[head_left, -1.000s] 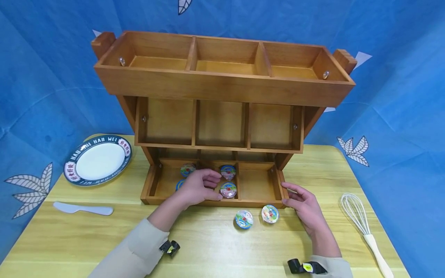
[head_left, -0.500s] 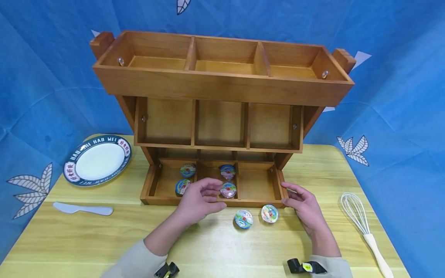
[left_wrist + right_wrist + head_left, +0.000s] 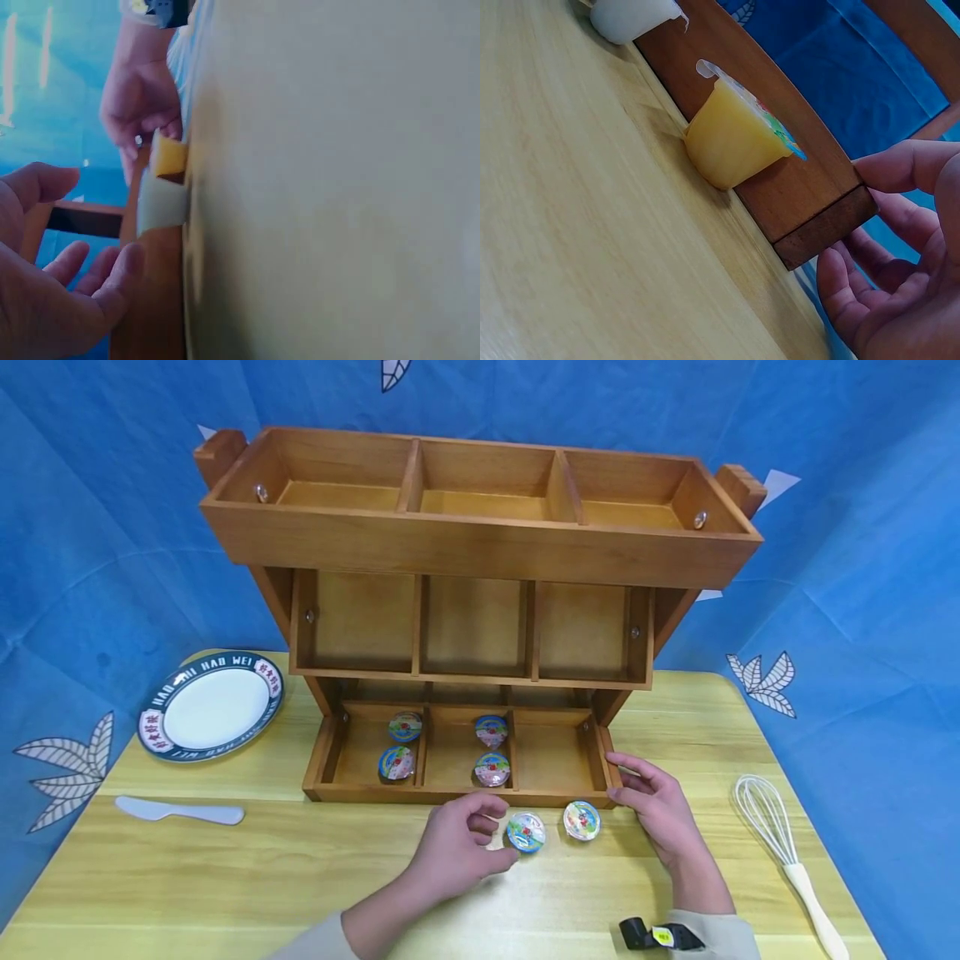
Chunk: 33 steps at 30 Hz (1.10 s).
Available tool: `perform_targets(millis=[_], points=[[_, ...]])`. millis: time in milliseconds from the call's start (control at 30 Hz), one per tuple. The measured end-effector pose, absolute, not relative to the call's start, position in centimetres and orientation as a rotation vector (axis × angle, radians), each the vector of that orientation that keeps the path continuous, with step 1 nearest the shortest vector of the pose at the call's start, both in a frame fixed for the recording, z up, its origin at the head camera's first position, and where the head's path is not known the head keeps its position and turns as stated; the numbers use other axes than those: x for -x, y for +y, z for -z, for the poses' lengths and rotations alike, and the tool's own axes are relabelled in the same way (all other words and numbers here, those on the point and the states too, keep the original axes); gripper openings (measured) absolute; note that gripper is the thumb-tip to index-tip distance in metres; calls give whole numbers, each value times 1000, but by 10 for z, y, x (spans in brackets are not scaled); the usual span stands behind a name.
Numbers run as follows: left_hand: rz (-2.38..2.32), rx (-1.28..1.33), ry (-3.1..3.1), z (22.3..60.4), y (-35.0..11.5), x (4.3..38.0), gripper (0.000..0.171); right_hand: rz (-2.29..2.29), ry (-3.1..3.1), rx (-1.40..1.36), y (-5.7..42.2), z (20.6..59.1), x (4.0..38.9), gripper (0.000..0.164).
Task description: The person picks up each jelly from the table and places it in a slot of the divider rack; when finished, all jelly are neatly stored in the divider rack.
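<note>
My left hand [image 3: 453, 852] is just left of a white jelly cup [image 3: 527, 832] on the table, fingers loosely curved and thumb apart, holding nothing. A yellow jelly cup [image 3: 735, 142] stands to the right of the white one, close to the front of a wooden tiered rack [image 3: 480, 545]. My right hand [image 3: 660, 810] grips the right front corner of the rack's bottom tray [image 3: 360, 793], thumb and fingers on either side of it. Two jelly cups lie in that tray's left compartment [image 3: 360, 747] and two in its middle compartment [image 3: 450, 752].
A plate [image 3: 213, 706] with a dark patterned rim is at the back left, above a white knife [image 3: 180, 811]. On the right lies a whisk [image 3: 787, 852]. The rack's upper tiers overhang the bottom tray, and blue cloth [image 3: 847, 568] hangs behind.
My left hand has come out of the bottom tray's middle compartment, moving toward me and right to beside the white jelly cup. The right hand stays on the tray corner.
</note>
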<state>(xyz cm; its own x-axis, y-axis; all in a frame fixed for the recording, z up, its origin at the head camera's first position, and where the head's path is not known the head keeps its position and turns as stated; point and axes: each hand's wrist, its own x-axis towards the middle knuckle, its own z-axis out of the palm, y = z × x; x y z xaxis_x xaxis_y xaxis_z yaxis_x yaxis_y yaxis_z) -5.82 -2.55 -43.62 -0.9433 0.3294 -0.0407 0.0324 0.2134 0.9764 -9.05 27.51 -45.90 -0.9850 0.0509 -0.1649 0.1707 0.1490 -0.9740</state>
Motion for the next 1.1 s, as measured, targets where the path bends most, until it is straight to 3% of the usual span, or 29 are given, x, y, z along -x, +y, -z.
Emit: perform_targets(millis=[633, 1100], points=[[-1867, -300, 2101, 462, -11, 60, 48, 1995, 2297, -225, 276, 461, 91, 51], [-1700, -344, 2245, 462, -16, 59, 40, 1999, 2275, -249, 275, 460, 91, 52]])
